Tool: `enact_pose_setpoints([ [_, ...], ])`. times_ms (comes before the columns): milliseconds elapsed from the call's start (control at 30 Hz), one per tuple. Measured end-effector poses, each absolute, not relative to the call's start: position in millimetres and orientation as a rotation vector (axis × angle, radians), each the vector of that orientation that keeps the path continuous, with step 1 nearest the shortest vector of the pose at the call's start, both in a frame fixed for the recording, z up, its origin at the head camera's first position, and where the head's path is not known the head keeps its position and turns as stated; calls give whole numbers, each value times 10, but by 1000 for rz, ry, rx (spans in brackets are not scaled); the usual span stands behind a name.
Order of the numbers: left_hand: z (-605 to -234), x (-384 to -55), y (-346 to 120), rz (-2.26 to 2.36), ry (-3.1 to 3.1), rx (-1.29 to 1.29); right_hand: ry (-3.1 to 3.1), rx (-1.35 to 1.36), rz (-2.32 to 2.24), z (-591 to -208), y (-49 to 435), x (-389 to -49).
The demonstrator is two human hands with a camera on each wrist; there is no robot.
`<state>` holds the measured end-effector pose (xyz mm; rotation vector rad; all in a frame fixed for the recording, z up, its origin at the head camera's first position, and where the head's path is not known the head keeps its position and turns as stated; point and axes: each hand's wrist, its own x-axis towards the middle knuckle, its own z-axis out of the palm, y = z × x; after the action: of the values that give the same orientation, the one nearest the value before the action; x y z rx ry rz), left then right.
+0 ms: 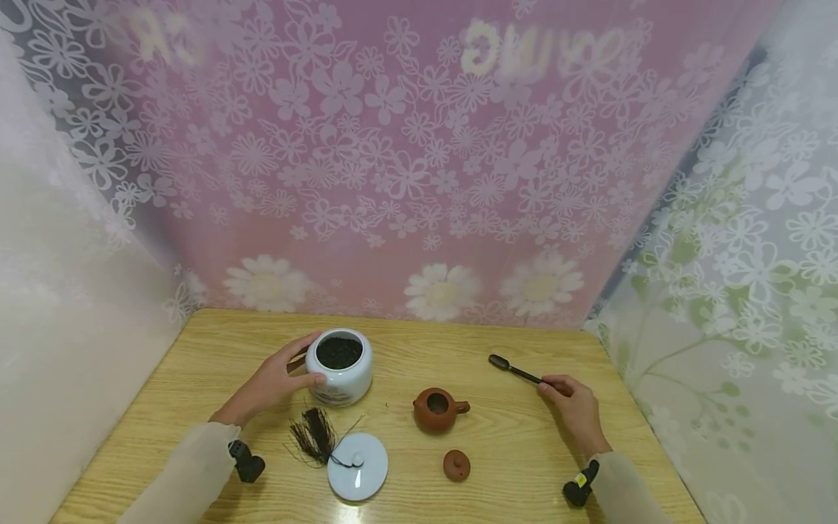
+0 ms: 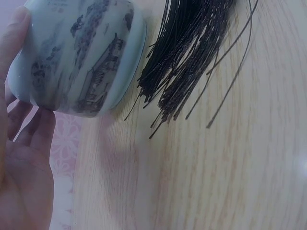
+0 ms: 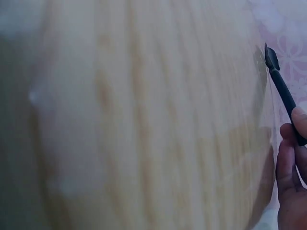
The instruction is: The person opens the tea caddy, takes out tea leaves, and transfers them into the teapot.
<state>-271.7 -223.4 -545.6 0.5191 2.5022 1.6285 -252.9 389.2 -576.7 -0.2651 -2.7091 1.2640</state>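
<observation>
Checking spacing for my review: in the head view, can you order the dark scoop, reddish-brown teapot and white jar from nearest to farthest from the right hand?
From the right hand:
1. Dark scoop: held in that hand.
2. Reddish-brown teapot: to the hand's left, between it and the jar.
3. White jar: farthest left, at the left hand.

The head view looks forward and down at the table (image 1: pixel 517 444). The left wrist view, up close, has the jar (image 2: pixel 76 57) upper left; the right wrist view has the spoon (image 3: pixel 283 91) at right. The head view shows both.
</observation>
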Motion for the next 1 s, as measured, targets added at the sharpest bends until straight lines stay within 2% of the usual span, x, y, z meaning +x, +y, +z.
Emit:
enact_pose_setpoints([
  [400,-5432,-2705,-2246,1615,2504,530,-2790,-193,1116,-5736,3874,-2517],
  [1000,-5388,-2729,-2220,1613,2503,523,-2717,-199,1130,-5636,3837,-2446],
])
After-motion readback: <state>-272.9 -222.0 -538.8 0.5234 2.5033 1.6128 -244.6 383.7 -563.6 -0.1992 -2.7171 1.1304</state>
